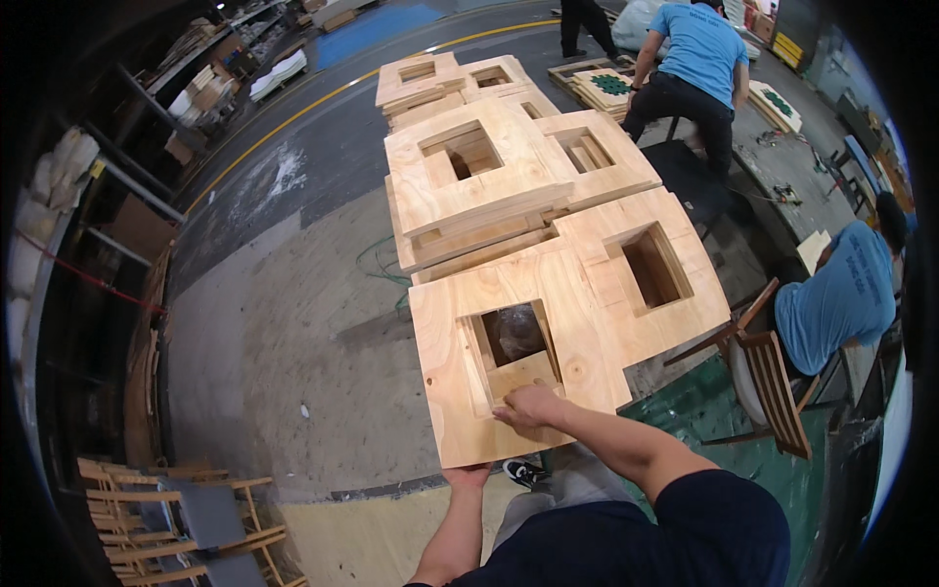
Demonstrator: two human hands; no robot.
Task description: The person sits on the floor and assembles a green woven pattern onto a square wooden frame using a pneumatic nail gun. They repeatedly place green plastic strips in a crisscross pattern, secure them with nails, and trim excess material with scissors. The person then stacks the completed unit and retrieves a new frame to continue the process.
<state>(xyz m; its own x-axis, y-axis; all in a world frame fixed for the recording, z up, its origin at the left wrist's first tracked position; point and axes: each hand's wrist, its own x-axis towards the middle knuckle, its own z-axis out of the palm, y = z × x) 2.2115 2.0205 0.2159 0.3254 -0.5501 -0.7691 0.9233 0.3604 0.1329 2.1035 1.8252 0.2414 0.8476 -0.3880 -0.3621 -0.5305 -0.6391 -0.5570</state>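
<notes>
In front of me a pale plywood panel with a square cutout (440,372) lies on top of a stack, its near edge toward my body. My left hand (468,475) is at that near edge, its fingers hidden beneath the wood as it grips the panel from below. On the near rim of the cutout, my right hand (528,406) is closed over the wood, with part of the fingers out of sight. Through the opening, lower wooden layers and a dark hollow show. A second cutout panel (611,264) adjoins it at the right.
Several more cutout panel stacks (401,161) stand beyond. One person in a blue shirt (696,44) bends at the far right; another (836,293) sits near a wooden chair (773,391). Chair frames (186,519) lie at lower left, shelving (147,93) stands at left, and a green hose (386,264) crosses the floor.
</notes>
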